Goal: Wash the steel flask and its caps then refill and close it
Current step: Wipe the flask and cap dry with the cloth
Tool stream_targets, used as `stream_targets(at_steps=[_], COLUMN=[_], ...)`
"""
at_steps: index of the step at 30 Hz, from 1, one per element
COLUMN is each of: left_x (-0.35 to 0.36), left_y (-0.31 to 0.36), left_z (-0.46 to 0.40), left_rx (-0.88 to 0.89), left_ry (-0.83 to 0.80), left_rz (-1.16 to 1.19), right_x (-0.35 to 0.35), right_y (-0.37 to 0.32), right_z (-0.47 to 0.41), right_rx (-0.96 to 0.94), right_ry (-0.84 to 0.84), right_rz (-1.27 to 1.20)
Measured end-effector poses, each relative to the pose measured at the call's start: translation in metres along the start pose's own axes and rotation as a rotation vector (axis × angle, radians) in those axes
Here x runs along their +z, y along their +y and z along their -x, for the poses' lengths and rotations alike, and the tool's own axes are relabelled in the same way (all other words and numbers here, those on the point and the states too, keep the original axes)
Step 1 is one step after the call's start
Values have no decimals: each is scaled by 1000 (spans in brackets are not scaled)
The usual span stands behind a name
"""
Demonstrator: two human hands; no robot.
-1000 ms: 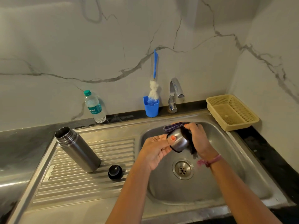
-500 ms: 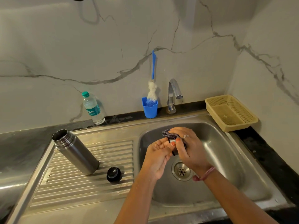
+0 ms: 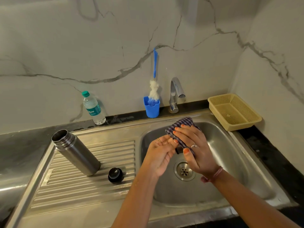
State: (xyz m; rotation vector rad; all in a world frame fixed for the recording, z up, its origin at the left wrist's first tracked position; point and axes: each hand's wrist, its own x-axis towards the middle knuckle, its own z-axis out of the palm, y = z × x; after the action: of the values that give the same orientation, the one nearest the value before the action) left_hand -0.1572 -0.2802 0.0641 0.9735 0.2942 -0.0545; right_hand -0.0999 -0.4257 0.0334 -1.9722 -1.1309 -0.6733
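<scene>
We are holding both hands over the sink (image 3: pixel 243 163) basin, above the drain (image 3: pixel 184 171); our right hand (image 3: pixel 195 148) is lying with straight fingers pressed flat on a checked cloth (image 3: pixel 182 125); our left hand (image 3: pixel 160 153) is sitting palm-up beneath, fingers loosely curled toward the cloth's lower edge; whatever the cloth is wrapping is hidden, so we cannot tell whether the left hand is gripping anything; the steel flask (image 3: pixel 74 152) is standing open-mouthed on the ribbed drainboard (image 3: pixel 69 190), well apart from our hands; a black cap (image 3: pixel 115 175) is resting just beside its base; along the worktop's back edge are standing a water bottle (image 3: pixel 93 108), a blue cup (image 3: pixel 151 107) holding a bottle brush (image 3: pixel 154 89), the tap (image 3: pixel 176 92); a yellow basket (image 3: pixel 234 111) is sitting at the right.
</scene>
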Motion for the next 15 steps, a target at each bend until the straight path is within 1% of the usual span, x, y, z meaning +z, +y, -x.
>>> stream_targets(at_steps=[2, 3, 5, 7, 8, 9, 10, 11, 13, 15], left_x=[1, 2, 4, 7, 7, 7, 7, 6, 6, 9], left_y=[-2, -3, -4, -8, -11, -14, -16, -17, -17, -17], left_z=[2, 3, 6, 9, 10, 11, 11, 11, 12, 14], left_rx=[-15, -3, 60, 160, 209, 250, 281, 305, 337, 334], left_ry=[-16, -25, -42, -49, -48, -45, -42, -44, -73, -77], left_rz=[15, 18, -20, -160, -245, -321, -384, -437, -512, -499], right_x=[-1, -1, -2, -7, -10, -15, -19, -24, -31, -31], right_y=[3, 2, -2, -9, -11, -13, -13, -12, -11, -14], right_z=[1, -1, -9, -22, -30, -39, -49, -58, -71, -72], right_rx=[-21, 2, 137, 374, 531, 691, 824, 905, 942, 870], right_ry=[-31, -45, -38, -17, -34, -68, -109, -169, -296, -387], right_rz=[15, 19, 1, -119, -236, -351, -405, -397, -311, -168])
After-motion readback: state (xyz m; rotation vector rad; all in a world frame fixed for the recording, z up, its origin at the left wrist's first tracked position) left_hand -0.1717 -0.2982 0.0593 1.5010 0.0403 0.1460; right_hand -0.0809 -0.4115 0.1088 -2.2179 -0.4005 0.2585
